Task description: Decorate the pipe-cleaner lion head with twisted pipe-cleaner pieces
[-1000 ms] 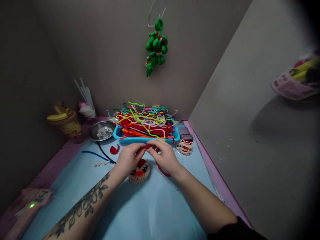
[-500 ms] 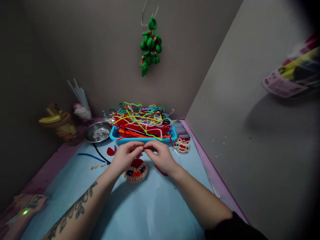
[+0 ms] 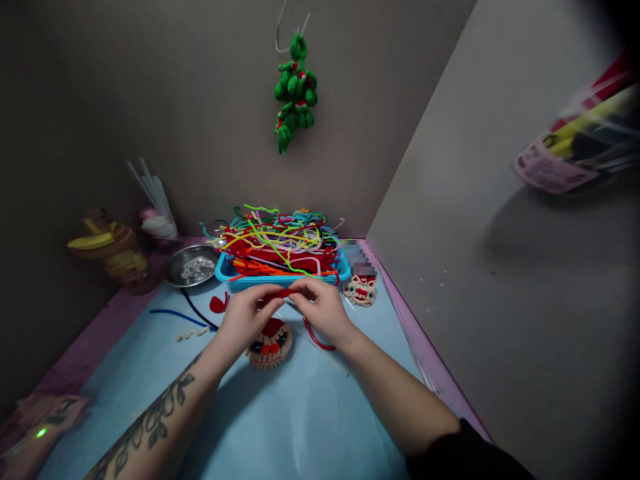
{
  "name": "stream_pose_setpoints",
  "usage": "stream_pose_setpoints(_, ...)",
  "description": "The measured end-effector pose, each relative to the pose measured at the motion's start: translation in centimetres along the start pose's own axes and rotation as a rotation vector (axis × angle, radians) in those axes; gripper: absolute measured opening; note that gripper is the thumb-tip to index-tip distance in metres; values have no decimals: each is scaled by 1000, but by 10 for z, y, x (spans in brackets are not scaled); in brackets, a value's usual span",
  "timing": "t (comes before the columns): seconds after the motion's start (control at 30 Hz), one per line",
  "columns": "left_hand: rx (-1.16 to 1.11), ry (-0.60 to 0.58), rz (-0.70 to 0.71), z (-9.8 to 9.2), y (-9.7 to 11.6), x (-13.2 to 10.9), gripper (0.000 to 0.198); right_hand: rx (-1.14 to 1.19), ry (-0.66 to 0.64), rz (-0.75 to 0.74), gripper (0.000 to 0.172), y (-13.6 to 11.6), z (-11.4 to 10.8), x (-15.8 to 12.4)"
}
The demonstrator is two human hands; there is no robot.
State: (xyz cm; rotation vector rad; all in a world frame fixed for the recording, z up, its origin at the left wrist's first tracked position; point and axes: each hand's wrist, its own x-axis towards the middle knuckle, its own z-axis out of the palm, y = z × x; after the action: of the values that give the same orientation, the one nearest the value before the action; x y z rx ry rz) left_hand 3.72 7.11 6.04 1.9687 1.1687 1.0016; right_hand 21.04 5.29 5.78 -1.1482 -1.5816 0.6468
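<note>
Both my hands meet above the light blue table mat (image 3: 300,427), pinching a red pipe cleaner (image 3: 313,337) between them. My left hand (image 3: 245,317) grips its near end with closed fingers. My right hand (image 3: 323,308) pinches it too, and the loose tail curves down to the mat below that hand. Just under my left hand lies a round cream and red pipe-cleaner face (image 3: 270,343). A second such face (image 3: 360,290) rests to the right, near the tray.
A blue tray (image 3: 227,273) heaped with coloured pipe cleaners stands behind my hands. Left of it are a metal dish (image 3: 193,265), a yellow cup (image 3: 107,250) and white sticks. A green ornament (image 3: 295,87) hangs on the wall. Loose blue, black and cream pieces lie at left.
My hands have stayed together on the red pipe cleaner, shifting slightly left in view as my head turned. The red tail hangs lower under my right hand.
</note>
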Motion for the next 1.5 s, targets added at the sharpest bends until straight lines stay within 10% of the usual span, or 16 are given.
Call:
stream_pose_setpoints(0.77,-188,135,-111,-7,7,2,20,308,-48,178,32,9,-4,4)
stream_pose_setpoints(1.5,-263,-127,-231,-5,10,0,21,61,-27,-41,6,3,-2,-3)
